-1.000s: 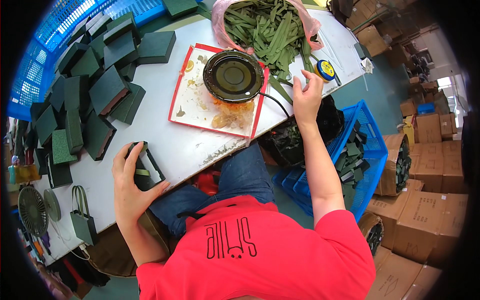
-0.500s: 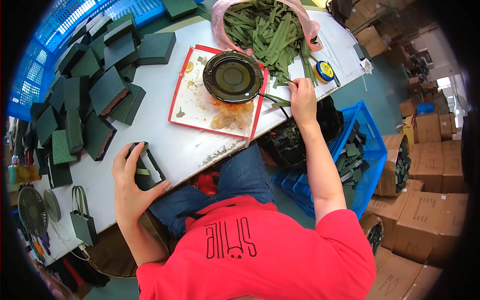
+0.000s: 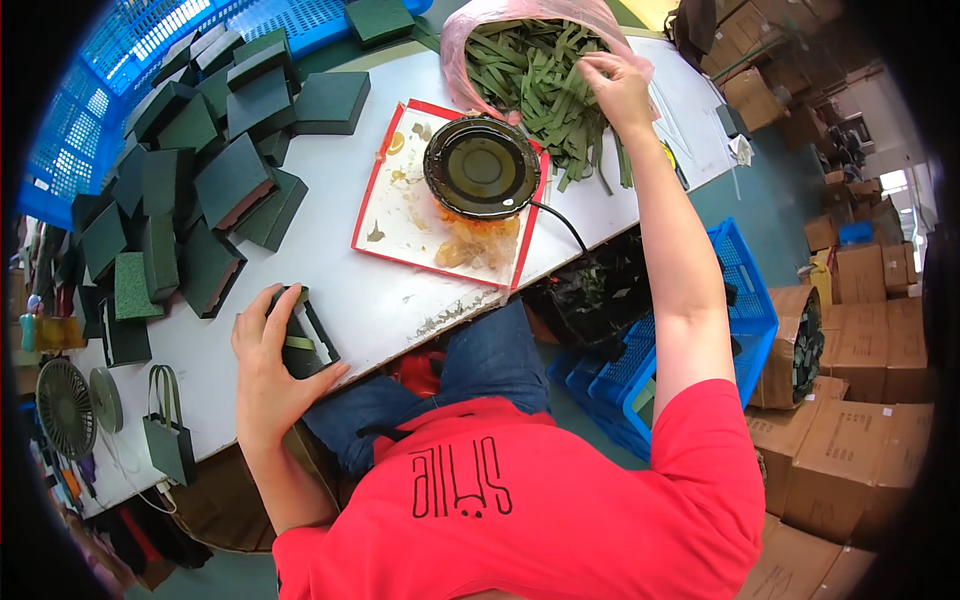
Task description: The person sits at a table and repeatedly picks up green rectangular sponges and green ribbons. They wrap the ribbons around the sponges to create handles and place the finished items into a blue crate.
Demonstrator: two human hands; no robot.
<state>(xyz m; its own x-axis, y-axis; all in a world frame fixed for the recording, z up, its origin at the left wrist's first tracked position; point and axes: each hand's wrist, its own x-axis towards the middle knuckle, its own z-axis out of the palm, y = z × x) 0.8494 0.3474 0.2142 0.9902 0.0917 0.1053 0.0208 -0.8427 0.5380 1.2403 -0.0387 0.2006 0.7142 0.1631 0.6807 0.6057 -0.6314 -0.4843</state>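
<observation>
At the table's near edge, my left hand (image 3: 268, 370) grips a small dark green box (image 3: 326, 336) by its sides, fingers over the far side and thumb at the near one. The box shows a pale opening, and a lighter green strip crosses it. Farther right, my right hand (image 3: 622, 92) reaches over a heap of green ribbon strips (image 3: 540, 80) spilling from a pink plastic bag (image 3: 462, 55). Its fingertips are bent together over the strips; whether a strip is between them is too small to tell. A round dark pot (image 3: 480, 168) of brownish liquid stands between my hands.
Beneath the pot lies a stained, red-edged white board (image 3: 400, 230), with a cord (image 3: 566, 222) running off the table. Dark green boxes (image 3: 232, 180) pile up at left, near a blue basket (image 3: 75, 130). A handled green bag (image 3: 168, 440) stands nearer. Blue crates (image 3: 745, 300) and cartons are at right.
My right hand has moved up and away from beside the pot to the ribbon heap. The strip it held near the cord is gone from there. My left hand still holds the box.
</observation>
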